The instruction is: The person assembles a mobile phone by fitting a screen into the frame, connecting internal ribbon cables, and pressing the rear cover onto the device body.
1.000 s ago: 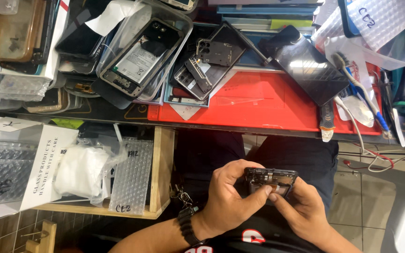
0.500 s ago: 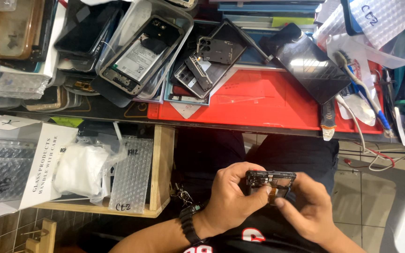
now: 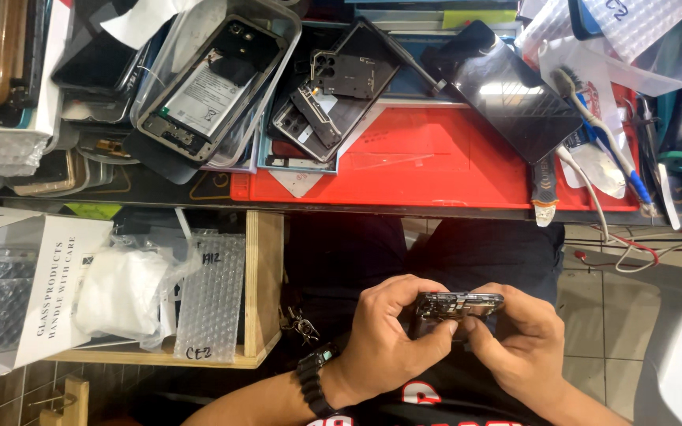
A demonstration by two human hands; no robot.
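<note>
Both hands, the left hand (image 3: 388,335) and right hand (image 3: 518,347), pinched a stripped phone frame (image 3: 458,304) edge-on in their fingers over the lap, below the red mat (image 3: 436,162) on the surface, apparently mid-disassembly, calling for careful fingertip prying.

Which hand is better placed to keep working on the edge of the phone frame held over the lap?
Probably the right hand: its fingertips pinch the near edge of the phone frame, while the left hand wraps the other end and steadies it.
</note>
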